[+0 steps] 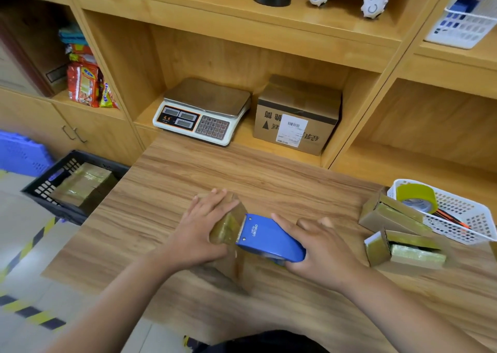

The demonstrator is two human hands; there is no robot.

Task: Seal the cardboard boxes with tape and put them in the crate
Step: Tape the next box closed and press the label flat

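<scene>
Head view: box (227, 227) blurred, perhaps taped, half-hidden under left hand (207, 218), dispenser (271, 238).

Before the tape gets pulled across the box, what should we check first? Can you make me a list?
1. Box held steady: ok. The left hand lies flat on the small box.
2. Tool in hand: ok. The right hand grips the blue tape dispenser.
3. Dispenser at the box: ok. Its front end meets the box's top edge.
4. Tape stuck down smoothly: cannot tell. That spot is blurred.
5. Room in the black crate: cannot tell. It holds one taped box, and the table edge hides part of it.
6. Other boxes sealed: not ok. Two open boxes wait on the right.
</scene>
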